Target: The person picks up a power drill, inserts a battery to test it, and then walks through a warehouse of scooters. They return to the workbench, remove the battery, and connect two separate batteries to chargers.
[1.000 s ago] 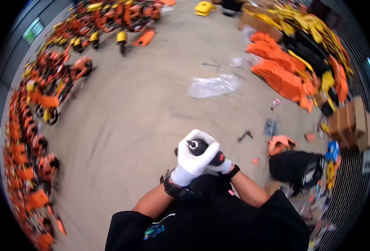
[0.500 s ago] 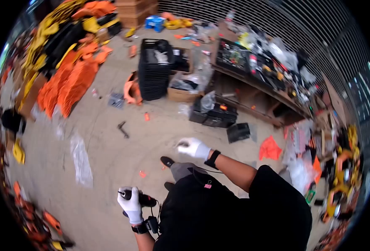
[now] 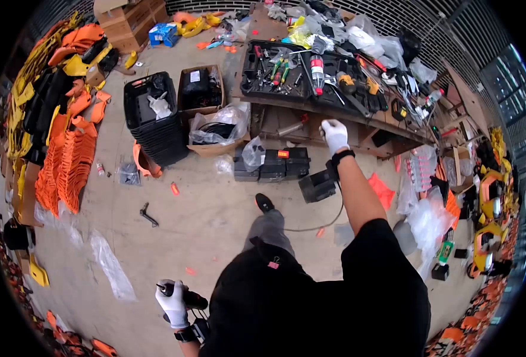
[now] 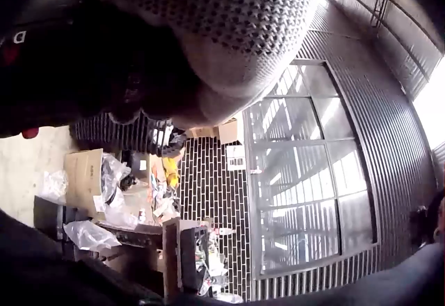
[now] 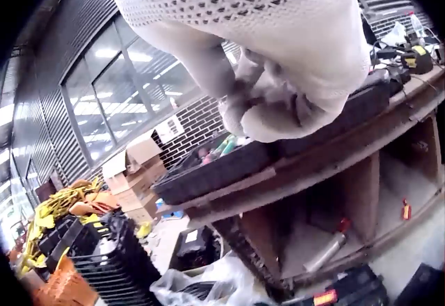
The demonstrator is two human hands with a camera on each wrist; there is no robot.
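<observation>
Far left, stacked orange panels crowd the floor, yellow pieces behind them running into the dark lens rim. A crumpled plastic sheet lies nearer you, then a dark tool, too small to name surely. Above it, black crates stand nested, a pale thing in the top one.

Down low, there's your left hand, white-gloved, fingers wrapped round a black power driver. The nose pokes out past your thumb side; the grip is buried in glove, and your left wrist view shows the body as little more than shadow with red touches. You can't make out the trigger finger at all.

Moving right: a black toolbox sits on the floor, partly covered by a clear bag. Above it, the bench carries an open tool tray and a red-labelled bottle.

And here's your right hand, out in front of the bench, fingers curled inward. Nothing shows in it, but the fingertips are tucked under, so I can't tell whether you've something small. In your right wrist view it blocks part of the tray. Further right, clear plastic bags heap up, their contents blurred.
</observation>
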